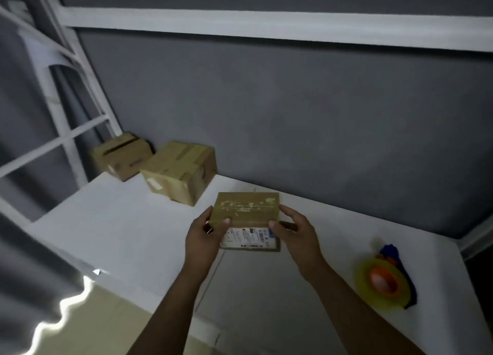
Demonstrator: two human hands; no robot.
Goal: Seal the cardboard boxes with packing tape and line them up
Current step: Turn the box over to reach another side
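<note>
At the middle of the worktop, clamping one small box between left grip and right grip: thumbs on top, fingers curled round its ends, both closed on it. Shipping label on the near face. Can't tell if it's resting or lifted, or taped yet, way too blurry. Further out, far left: taped box showing strips over the top, then corner box with a dark line across its lid, maybe an open seam. Near right: tape dispenser lying untouched, well apart. Guessing about midway, with one sealed for sure and nothing really in a row. Count: three boxes, one dispenser.
</note>
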